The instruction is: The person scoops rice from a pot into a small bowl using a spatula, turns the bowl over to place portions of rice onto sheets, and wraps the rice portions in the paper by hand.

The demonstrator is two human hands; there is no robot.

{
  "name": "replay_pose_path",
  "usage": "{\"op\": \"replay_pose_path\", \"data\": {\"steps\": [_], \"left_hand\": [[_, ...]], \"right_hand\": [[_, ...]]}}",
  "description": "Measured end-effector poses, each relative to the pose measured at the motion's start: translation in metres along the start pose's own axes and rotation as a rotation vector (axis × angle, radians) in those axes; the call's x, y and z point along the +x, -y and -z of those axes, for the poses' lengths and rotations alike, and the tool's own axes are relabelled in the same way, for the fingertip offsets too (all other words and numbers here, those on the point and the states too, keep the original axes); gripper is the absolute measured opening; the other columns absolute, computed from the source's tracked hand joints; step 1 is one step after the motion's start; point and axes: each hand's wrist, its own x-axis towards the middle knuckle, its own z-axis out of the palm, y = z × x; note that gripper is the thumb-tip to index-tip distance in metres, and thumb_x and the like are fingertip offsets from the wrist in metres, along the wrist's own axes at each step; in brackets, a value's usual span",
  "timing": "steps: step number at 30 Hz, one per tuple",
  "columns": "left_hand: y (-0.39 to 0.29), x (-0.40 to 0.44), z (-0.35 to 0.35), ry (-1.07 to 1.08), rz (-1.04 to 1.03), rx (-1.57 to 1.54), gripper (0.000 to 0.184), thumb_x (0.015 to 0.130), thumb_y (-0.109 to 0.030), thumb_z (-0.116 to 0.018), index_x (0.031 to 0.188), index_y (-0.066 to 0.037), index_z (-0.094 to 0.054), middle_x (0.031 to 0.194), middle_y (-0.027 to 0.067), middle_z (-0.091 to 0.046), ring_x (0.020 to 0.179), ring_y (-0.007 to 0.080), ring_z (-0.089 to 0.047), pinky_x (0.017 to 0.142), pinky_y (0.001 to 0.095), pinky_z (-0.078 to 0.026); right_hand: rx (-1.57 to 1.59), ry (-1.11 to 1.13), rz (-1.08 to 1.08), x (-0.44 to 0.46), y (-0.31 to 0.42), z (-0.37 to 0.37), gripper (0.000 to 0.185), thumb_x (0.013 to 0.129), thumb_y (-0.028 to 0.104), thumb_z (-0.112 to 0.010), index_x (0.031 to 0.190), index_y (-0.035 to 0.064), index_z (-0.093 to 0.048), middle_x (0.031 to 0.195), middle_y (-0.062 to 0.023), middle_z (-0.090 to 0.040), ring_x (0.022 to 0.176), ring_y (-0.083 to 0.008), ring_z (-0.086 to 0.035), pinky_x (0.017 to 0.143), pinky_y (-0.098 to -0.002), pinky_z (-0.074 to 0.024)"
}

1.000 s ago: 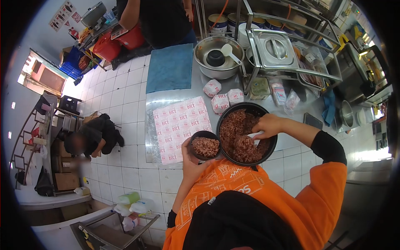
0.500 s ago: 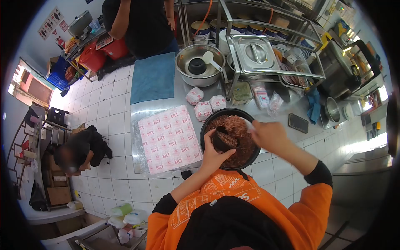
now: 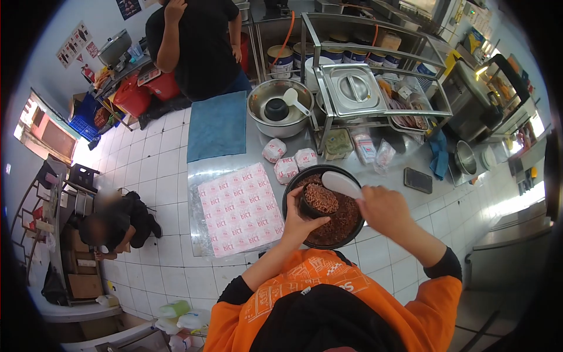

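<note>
My left hand (image 3: 297,226) is wrapped around a small black cup (image 3: 304,206), tilted over a large black pot (image 3: 353,236). Reddish-brown rice (image 3: 322,199) fills the cup to its mouth. More of this rice (image 3: 331,233) lies in the pot. In my closed right hand (image 3: 384,209) is the handle of a white rice paddle (image 3: 342,184), its blade above the pot's far side, just beyond the cup. Left of the pot lies printed wrapping paper (image 3: 240,210). Several wrapped packets (image 3: 286,169) sit behind the pot.
A steel bowl (image 3: 258,105) holds a black cup and another white paddle. Behind stands a metal rack with a lidded steel pan (image 3: 353,88). A phone (image 3: 418,180) and a blue cloth (image 3: 217,126) lie on the table. One person (image 3: 193,53) stands across it; another (image 3: 120,220) crouches at left.
The paddle carried a heap of rice beside the cup; now its blade shows bare and the cup is fuller. The camera view has shifted slightly.
</note>
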Motion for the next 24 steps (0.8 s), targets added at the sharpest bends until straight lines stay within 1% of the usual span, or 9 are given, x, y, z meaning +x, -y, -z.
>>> {"op": "replay_pose_path", "data": {"steps": [3, 6, 7, 13, 14, 16, 19, 22, 24], "left_hand": [[-0.008, -0.001, 0.007, 0.044, 0.08, -0.107, 0.095, 0.061, 0.004, -0.085, 0.135, -0.01, -0.028, 0.133, 0.011, -0.04, 0.13, 0.024, -0.039, 0.11, 0.0365, -0.034], [-0.014, 0.0, 0.013, 0.138, 0.067, 0.009, 0.094, 0.059, 0.004, -0.086, 0.135, -0.009, -0.032, 0.133, 0.01, -0.042, 0.13, 0.0236, -0.039, 0.111, 0.0362, -0.033], [-0.015, 0.001, 0.015, 0.17, 0.064, 0.047, 0.094, 0.059, 0.004, -0.086, 0.135, -0.009, -0.033, 0.133, 0.0096, -0.042, 0.13, 0.0235, -0.039, 0.111, 0.0362, -0.033], [-0.025, -0.004, 0.029, 0.262, -0.014, 0.212, 0.094, 0.057, 0.005, -0.086, 0.135, -0.009, -0.035, 0.136, 0.0095, -0.043, 0.13, 0.0228, -0.039, 0.111, 0.0367, -0.032], [-0.028, -0.002, 0.029, 0.244, 0.028, 0.103, 0.095, 0.057, 0.005, -0.086, 0.136, -0.009, -0.035, 0.136, 0.0093, -0.043, 0.131, 0.0226, -0.039, 0.111, 0.0371, -0.032], [-0.032, 0.0, 0.026, 0.199, 0.112, -0.12, 0.095, 0.058, 0.007, -0.085, 0.136, -0.01, -0.034, 0.137, 0.009, -0.043, 0.131, 0.0223, -0.038, 0.111, 0.0379, -0.032], [-0.036, 0.003, 0.018, 0.13, 0.028, -0.247, 0.095, 0.059, 0.009, -0.084, 0.136, -0.011, -0.033, 0.136, 0.0085, -0.043, 0.132, 0.022, -0.038, 0.111, 0.0384, -0.033], [-0.034, 0.008, 0.024, 0.099, 0.066, -0.366, 0.094, 0.062, 0.009, -0.082, 0.138, -0.011, -0.031, 0.136, 0.0088, -0.042, 0.133, 0.0216, -0.037, 0.112, 0.0383, -0.033], [-0.036, 0.006, 0.023, 0.139, 0.039, -0.224, 0.095, 0.064, 0.008, -0.082, 0.141, -0.012, -0.028, 0.139, 0.0092, -0.04, 0.133, 0.0222, -0.037, 0.113, 0.0384, -0.031]], "right_hand": [[0.203, -0.003, -0.07, 0.007, -0.017, 0.015, 0.04, 0.086, 0.04, -0.063, 0.095, 0.0029, -0.052, 0.065, -0.0201, -0.061, 0.064, -0.0359, -0.063, 0.056, -0.0432, -0.0486], [0.587, 0.231, -0.033, 0.015, -0.013, -0.002, 0.046, 0.089, 0.046, -0.06, 0.103, 0.0024, -0.052, 0.072, -0.0243, -0.062, 0.07, -0.0424, -0.062, 0.063, -0.0482, -0.0489], [0.511, 0.345, -0.073, 0.017, -0.009, -0.013, 0.052, 0.09, 0.05, -0.056, 0.111, 0.0027, -0.051, 0.081, -0.0276, -0.064, 0.078, -0.0471, -0.062, 0.071, -0.0517, -0.0487], [0.511, 0.585, -0.087, 0.017, 0.007, -0.01, 0.056, 0.093, 0.053, -0.049, 0.114, 0.0014, -0.05, 0.094, -0.0294, -0.064, 0.091, -0.0464, -0.062, 0.081, -0.0513, -0.0477], [0.542, 0.617, -0.105, 0.018, 0.009, -0.007, 0.056, 0.093, 0.053, -0.049, 0.114, 0.0013, -0.05, 0.095, -0.0295, -0.064, 0.092, -0.0463, -0.061, 0.082, -0.0513, -0.0474], [0.695, 0.523, -0.07, 0.022, 0.001, -0.007, 0.048, 0.094, 0.047, -0.051, 0.111, 0.0024, -0.053, 0.091, -0.0248, -0.065, 0.087, -0.0409, -0.063, 0.077, -0.0459, -0.0484], [0.948, 0.401, -0.014, 0.031, -0.015, 0.007, 0.038, 0.095, 0.039, -0.054, 0.108, 0.0038, -0.056, 0.084, -0.019, -0.064, 0.079, -0.0328, -0.063, 0.07, -0.039, -0.047], [0.866, 0.359, 0.059, 0.03, -0.022, 0.012, 0.039, 0.094, 0.041, -0.054, 0.107, 0.0041, -0.055, 0.083, -0.0202, -0.064, 0.078, -0.0356, -0.063, 0.07, -0.0411, -0.0474], [0.58, 0.388, 0.025, 0.032, -0.011, 0.008, 0.043, 0.092, 0.046, -0.056, 0.105, 0.0051, -0.053, 0.083, -0.0235, -0.064, 0.08, -0.0414, -0.063, 0.071, -0.0461, -0.0482]]}}
